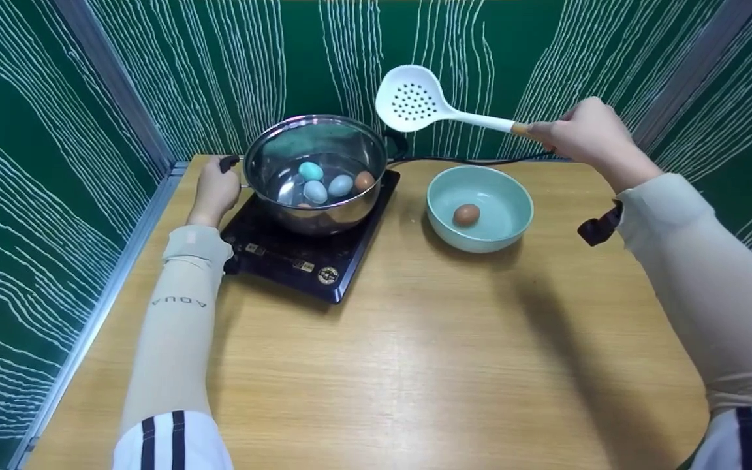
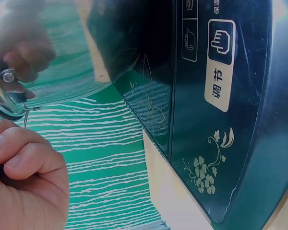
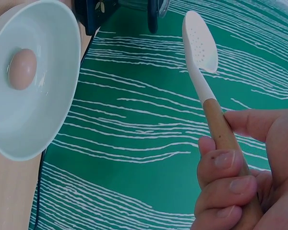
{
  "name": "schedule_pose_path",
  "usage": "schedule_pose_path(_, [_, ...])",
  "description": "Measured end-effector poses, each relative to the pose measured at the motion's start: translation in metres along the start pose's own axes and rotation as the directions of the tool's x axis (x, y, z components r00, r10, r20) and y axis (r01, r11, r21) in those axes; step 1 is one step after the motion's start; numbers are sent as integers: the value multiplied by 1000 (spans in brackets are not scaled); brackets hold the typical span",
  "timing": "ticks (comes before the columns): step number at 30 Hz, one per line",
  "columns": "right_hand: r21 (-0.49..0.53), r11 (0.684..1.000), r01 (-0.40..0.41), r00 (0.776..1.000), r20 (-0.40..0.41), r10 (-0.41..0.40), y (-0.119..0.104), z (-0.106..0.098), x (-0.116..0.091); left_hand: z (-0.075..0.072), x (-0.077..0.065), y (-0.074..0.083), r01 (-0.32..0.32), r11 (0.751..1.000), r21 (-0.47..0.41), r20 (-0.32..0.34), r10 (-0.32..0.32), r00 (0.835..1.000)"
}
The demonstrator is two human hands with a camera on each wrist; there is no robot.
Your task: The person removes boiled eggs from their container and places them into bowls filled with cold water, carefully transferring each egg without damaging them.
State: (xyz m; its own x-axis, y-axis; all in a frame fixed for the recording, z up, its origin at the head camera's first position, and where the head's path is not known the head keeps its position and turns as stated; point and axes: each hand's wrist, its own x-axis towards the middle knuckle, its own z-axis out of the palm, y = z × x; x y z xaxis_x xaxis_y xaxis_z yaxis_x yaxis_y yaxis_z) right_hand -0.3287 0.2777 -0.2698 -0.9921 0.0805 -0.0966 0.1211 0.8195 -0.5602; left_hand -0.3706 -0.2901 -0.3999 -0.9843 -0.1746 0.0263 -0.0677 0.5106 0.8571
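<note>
Hanging above the table in the upper middle of the head view, the slotted skimmer [image 1: 438,108] is touching nothing but the right hand [image 1: 591,134], whose fingers are curled round its wooden handle [image 3: 223,132]. It should be light and fairly stiff, and its shallow, perforated bowl would let a smooth egg roll off if tilted; the wood is the sensible place to grasp it.

At upper left of the frame, the left hand [image 1: 213,186] grips the black side handle [image 1: 229,163] of the steel pot [image 1: 330,220]. I would expect the pot to be the heavier piece, slick on its polished wall, so the side handles are the place to hold it. Inside it lie three bluish eggs [image 1: 341,185] and a brown egg [image 1: 364,181], with another brownish bit half hidden by the near rim; all look fragile. Whether there is water is hard to tell.

Beneath the pot sits a dark hob [image 1: 278,261]. Right of centre, a pale green bowl [image 1: 480,245] holds a single brown egg [image 1: 466,215]. Both stand on the wooden table [image 1: 415,365], before green walls [image 1: 297,39] with white lines.
</note>
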Motion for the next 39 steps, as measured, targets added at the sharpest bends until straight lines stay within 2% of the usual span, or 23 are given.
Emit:
schedule_pose_path(13, [-72, 997, 41, 999, -11, -42, -28, 5, 4, 1, 2, 0, -3, 999, -37, -3, 3, 1000])
schedule_pose_path(28, [-168, 982, 89, 995, -29, -95, -64, 27, 5, 2, 1, 1, -18, 999, 27, -30, 19, 999])
schedule_pose_path(35, [-214, 971, 110, 992, -33, -120, -76, 39, 7, 1, 3, -1, -16, 1000, -10, -21, 16, 1000])
schedule_pose_path(39, [-229, 966, 122, 991, -30, -132, -80, 47, 9, 1, 3, -1, -22, 1000, 0, -18, 22, 1000])
